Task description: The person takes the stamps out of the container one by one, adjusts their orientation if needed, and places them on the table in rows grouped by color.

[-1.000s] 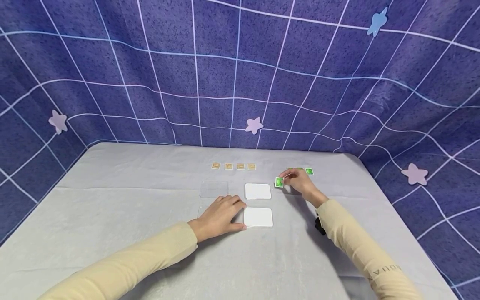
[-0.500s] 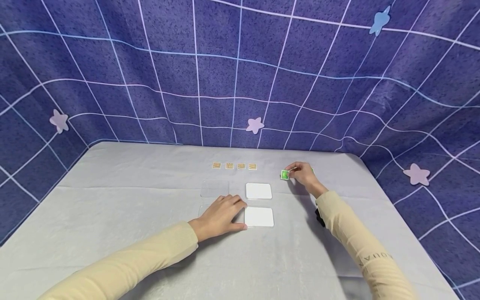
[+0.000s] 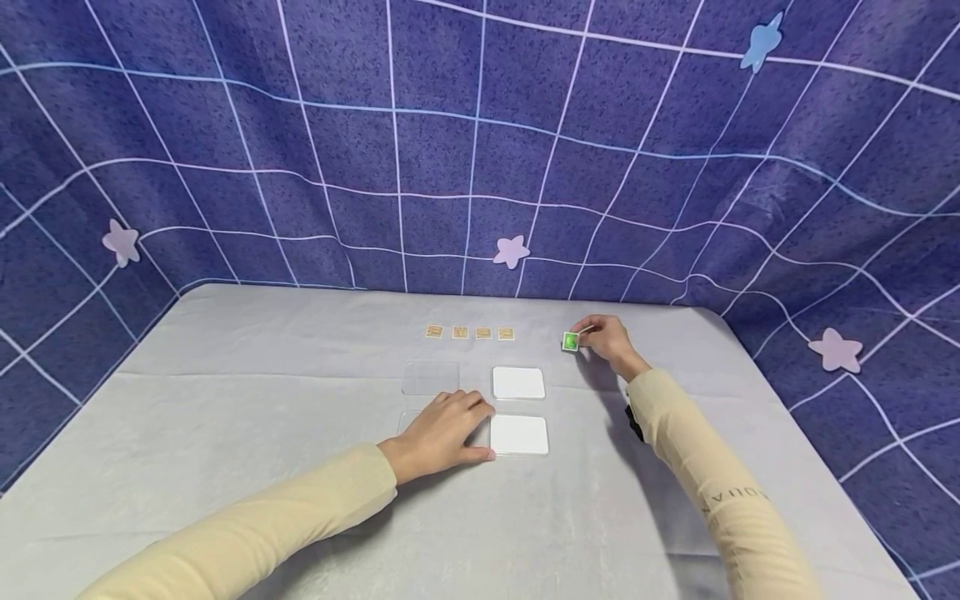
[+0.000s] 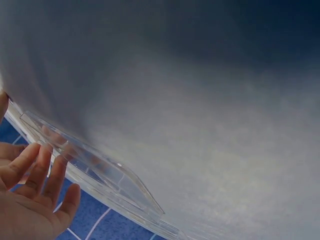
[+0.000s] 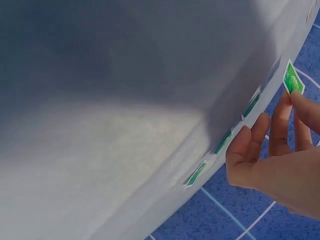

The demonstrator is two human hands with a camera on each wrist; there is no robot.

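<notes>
My right hand (image 3: 606, 340) pinches a small green stamp (image 3: 571, 342) between thumb and fingertips, near the table's back right. The right wrist view shows the held stamp (image 5: 293, 81) with a white border and a paler motif, the right hand (image 5: 285, 155) below it. Three more green stamps (image 5: 223, 142) lie in a row beside the fingers; the hand hides them in the head view. My left hand (image 3: 446, 429) rests with spread fingers over a clear plate, thumb and fingertips at the left edge of the front white rectangle (image 3: 519, 435).
Several tan stamps (image 3: 483, 332) lie in a row at the back centre. A second white rectangle (image 3: 518, 383) and a clear plate (image 3: 431, 378) lie side by side in front of them. A blue gridded curtain (image 3: 480, 150) hangs behind the grey-covered table (image 3: 315, 350).
My right hand has moved back, away from the white rectangles, carrying the green stamp toward the row at the back right. The left hand has stayed in place.
</notes>
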